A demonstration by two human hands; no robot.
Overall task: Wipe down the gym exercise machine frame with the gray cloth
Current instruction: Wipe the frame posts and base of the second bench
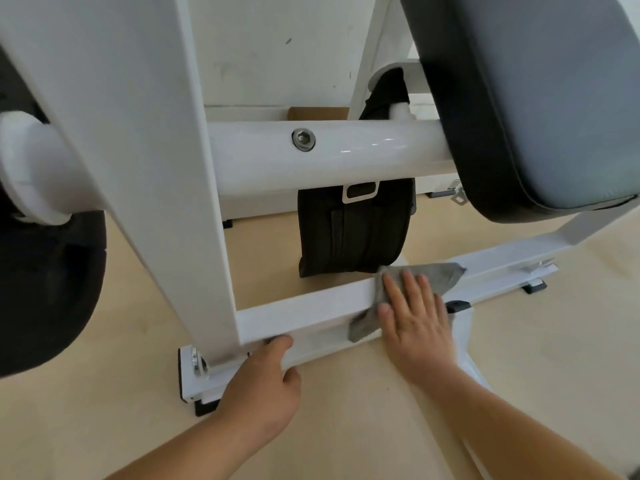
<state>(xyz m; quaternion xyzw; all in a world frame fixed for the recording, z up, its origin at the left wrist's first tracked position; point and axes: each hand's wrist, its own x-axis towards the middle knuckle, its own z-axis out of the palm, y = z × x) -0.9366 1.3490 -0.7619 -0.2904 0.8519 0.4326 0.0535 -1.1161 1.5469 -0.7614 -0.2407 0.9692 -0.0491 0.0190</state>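
Right hand (412, 323) lies flat on the gray cloth (441, 276), fingers straight and nearly together, pressing it onto the top of the frame's low bar (304, 310). One cloth corner drapes down the bar's near face. Left hand (263, 386) grips the same bar beside the upright post (194, 237), thumb on the face, fingers curled under. A black bag (349, 233) is just behind the bar.

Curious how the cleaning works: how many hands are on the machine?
2. The left hand grips the low white bar near the upright; the right hand presses the gray cloth flat on it, further right.
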